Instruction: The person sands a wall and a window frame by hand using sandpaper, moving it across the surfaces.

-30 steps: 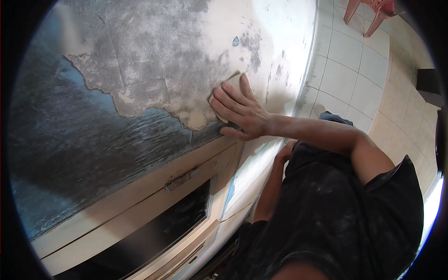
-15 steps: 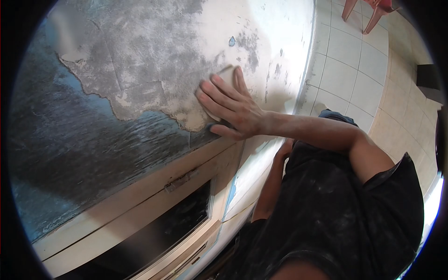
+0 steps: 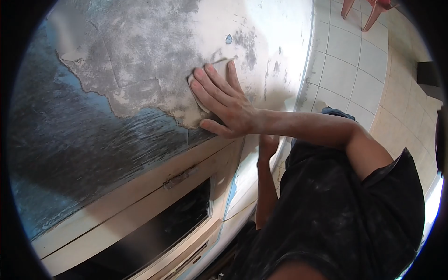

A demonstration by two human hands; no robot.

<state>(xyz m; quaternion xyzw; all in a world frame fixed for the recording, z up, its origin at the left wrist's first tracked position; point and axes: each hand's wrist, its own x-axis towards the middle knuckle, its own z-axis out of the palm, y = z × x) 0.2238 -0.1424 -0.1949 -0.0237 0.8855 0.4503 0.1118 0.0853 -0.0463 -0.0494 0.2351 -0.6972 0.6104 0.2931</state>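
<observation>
Dust-flecked black short-sleeved T-shirt point(image 3: 336, 210)

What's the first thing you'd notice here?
A dusty right hand presses a pale beige sanding pad flat against the patchy grey-and-white plastered wall, in the middle of the picture. Lower left, streaky blue paint covers the wall above a cream window frame.

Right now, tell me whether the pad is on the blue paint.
No, the pad under the right hand lies on the pale scraped patch, above the blue paint.
</observation>
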